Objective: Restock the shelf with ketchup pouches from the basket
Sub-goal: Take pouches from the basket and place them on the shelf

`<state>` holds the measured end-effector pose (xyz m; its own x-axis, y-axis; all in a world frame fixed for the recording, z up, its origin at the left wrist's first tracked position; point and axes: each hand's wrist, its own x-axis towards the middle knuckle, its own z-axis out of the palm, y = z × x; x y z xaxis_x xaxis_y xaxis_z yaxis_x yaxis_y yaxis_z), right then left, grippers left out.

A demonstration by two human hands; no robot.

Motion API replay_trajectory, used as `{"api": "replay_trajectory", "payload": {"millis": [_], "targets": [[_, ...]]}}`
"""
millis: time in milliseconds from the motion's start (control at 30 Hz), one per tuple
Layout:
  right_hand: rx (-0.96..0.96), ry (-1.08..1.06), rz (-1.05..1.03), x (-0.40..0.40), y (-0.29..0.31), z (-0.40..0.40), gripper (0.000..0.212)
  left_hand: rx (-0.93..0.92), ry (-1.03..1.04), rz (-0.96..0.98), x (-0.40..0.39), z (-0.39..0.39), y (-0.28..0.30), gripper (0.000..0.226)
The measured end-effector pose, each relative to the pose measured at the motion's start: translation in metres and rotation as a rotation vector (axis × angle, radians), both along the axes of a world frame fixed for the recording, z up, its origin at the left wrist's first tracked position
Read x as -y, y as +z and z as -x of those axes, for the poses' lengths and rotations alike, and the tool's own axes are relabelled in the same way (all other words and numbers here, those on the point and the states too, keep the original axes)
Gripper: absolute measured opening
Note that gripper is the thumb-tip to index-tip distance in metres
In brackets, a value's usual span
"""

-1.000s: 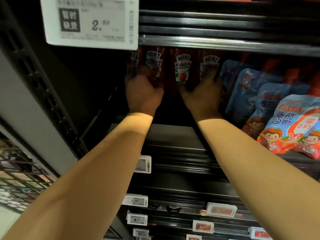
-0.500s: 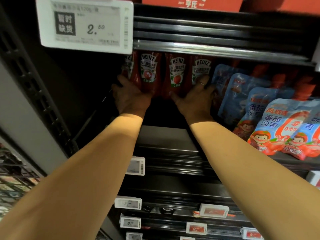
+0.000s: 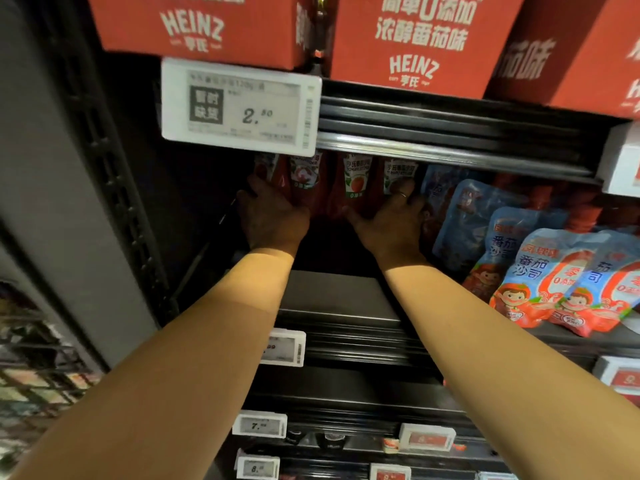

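A dark store shelf (image 3: 332,299) is seen in dim light, with red Heinz boxes (image 3: 408,43) stacked on the level above and a white price tag (image 3: 242,107) reading 2.50 clipped to that level's rail. At the back of the shelf, a row of red ketchup pouches (image 3: 355,181) is stood upright, partly hidden under the rail. The left hand (image 3: 273,216) is laid against the left end of the row, its fingers spread and touching the pouches. The right hand (image 3: 388,223) is pressed against the right end, fingers straight and apart, a ring (image 3: 402,194) being worn on one. Just to the right, blue pouches (image 3: 540,271) are leaned in overlapping rows. More price tags (image 3: 259,424) are fixed on the lower shelves.
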<state>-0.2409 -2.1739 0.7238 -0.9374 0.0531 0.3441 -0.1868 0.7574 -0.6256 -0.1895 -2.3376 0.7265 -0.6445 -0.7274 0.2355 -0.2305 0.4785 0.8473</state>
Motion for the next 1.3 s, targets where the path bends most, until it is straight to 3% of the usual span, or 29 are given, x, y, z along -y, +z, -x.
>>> {"api": "replay_trajectory", "payload": {"millis": [233,367,467,567,667,800,900,1000,1133,1300], "targets": [[0.002,0.089,-0.036,-0.007,0.007,-0.038,0.115,0.03,-0.106,-0.039,-0.005,-0.019,0.012,0.102],[0.044,0.026,-0.113,-0.009,0.006,-0.063,0.106,0.024,-0.17,-0.085,0.002,-0.02,0.013,0.106],[0.066,-0.033,-0.21,-0.011,0.008,-0.089,0.087,0.043,-0.219,-0.024,0.001,-0.026,0.009,0.107],[0.087,-0.014,-0.292,-0.019,0.011,-0.119,0.047,0.13,-0.296,0.098,-0.001,-0.039,0.008,0.096],[0.082,-0.015,-0.136,-0.028,0.011,-0.142,0.033,0.155,-0.369,0.174,0.004,-0.068,0.012,0.061],[-0.055,0.12,0.067,-0.043,0.005,-0.187,0.025,-0.071,-0.353,0.106,0.005,-0.146,-0.001,0.014],[-0.129,0.308,0.356,-0.066,-0.013,-0.238,0.011,-0.234,-0.384,0.074,-0.008,-0.226,-0.024,0.018],[-0.051,0.411,0.566,-0.099,-0.059,-0.29,0.015,-0.273,-0.359,0.077,-0.026,-0.302,-0.075,0.017],[0.219,0.436,0.566,-0.153,-0.16,-0.342,0.011,-0.048,-0.312,-0.036,-0.052,-0.379,-0.169,0.015],[0.674,0.288,0.347,-0.213,-0.287,-0.394,0.028,0.468,-0.386,-0.093,-0.074,-0.441,-0.274,0.007]]}}
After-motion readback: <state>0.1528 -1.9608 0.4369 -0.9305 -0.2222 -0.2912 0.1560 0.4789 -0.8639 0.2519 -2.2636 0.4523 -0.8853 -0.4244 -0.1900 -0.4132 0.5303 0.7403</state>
